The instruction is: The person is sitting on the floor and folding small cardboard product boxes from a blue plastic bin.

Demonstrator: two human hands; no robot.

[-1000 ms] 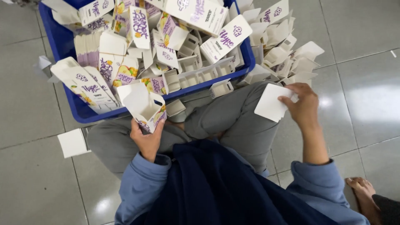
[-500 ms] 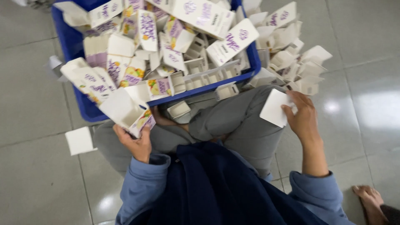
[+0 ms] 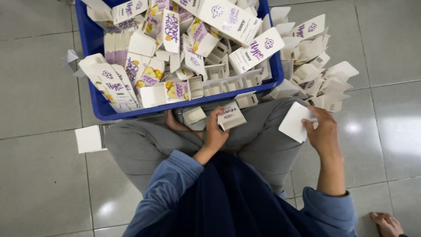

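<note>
1. Moved since half a second ago: left hand (image 3: 215, 134) has left the crate's near left corner and now sits over the lap, between the knees. The large open carton it held is gone from it; a small folded carton (image 3: 231, 116) is pinched there instead.
2. Small folded carton: one, white with dark print, held tilted just below the rim of the blue crate (image 3: 94, 94), fingers closed on its lower edge, seemingly to bring it over the lap for handling.
3. Right hand (image 3: 324, 134): closed on one blank white card (image 3: 296, 122), thumb on top, held over the right knee and near the loose pile, apparently ready to meet the carton.
4. Blue crate: one, on the floor against the shins, heaped with printed cartons (image 3: 175, 44); too many and too overlapped to count.
5. Loose pile of white inserts (image 3: 315, 66): on the tiles right of the crate, within the right hand's reach; number cannot be told.
6. Stray white card (image 3: 89, 139): one, flat on the floor by the left knee.
7. Bare foot (image 3: 386, 224): one, bottom right corner, whose it is cannot be told.
</note>
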